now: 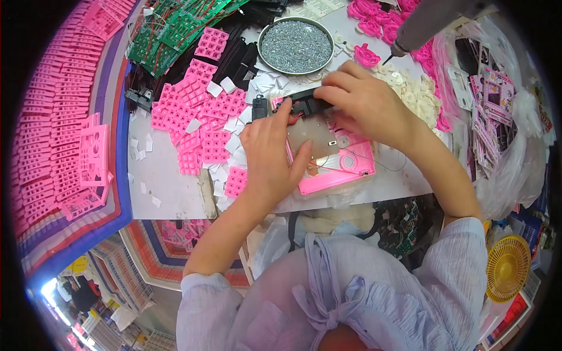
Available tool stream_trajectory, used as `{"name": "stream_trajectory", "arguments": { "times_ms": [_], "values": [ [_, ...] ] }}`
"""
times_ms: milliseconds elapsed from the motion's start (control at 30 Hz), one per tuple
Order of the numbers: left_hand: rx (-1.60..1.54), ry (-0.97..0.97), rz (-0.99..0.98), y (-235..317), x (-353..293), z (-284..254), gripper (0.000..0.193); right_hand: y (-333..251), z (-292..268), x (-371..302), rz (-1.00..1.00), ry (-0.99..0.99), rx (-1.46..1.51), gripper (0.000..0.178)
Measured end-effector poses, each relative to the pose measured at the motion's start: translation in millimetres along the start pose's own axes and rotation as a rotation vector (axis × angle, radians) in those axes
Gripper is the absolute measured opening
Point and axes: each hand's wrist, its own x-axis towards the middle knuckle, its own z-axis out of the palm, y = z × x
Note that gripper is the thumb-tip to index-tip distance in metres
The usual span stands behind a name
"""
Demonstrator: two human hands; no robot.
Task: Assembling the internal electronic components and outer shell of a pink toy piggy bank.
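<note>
A pink plastic casing (pixel 333 182) lies on the table in front of me, with its inside facing up and a thin wire across it. A black plastic part (pixel 310 104) with a bit of red wire sits at the casing's far edge. My right hand (pixel 372 102) has its fingers closed on the right end of this black part. My left hand (pixel 269 155) grips the casing's left side; its thumb lies over the inside and its fingertips reach the black part's left end. Its hidden fingers cannot be made out.
Pink button pads (pixel 202 111) and white paper pieces lie left; green circuit boards (pixel 175 35) stand behind. A round tin of screws (pixel 295 47) is at the back. An electric screwdriver (pixel 430 26) hangs above right, near cream-coloured parts (pixel 410 88). Pink casings (pixel 52 117) are stacked far left.
</note>
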Motion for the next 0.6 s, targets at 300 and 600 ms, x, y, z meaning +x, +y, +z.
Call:
{"name": "stream_trajectory", "arguments": {
  "times_ms": [300,600],
  "values": [
    [-0.027,0.017,-0.015,0.8,-0.5,-2.3,0.081,-6.6,8.0,-2.6,0.073,0.024,-0.044,0.040],
    [0.031,0.017,0.010,-0.4,-0.2,-2.1,0.082,-1.8,-3.3,-2.1,-0.032,0.049,-0.092,0.038]
  ]
}}
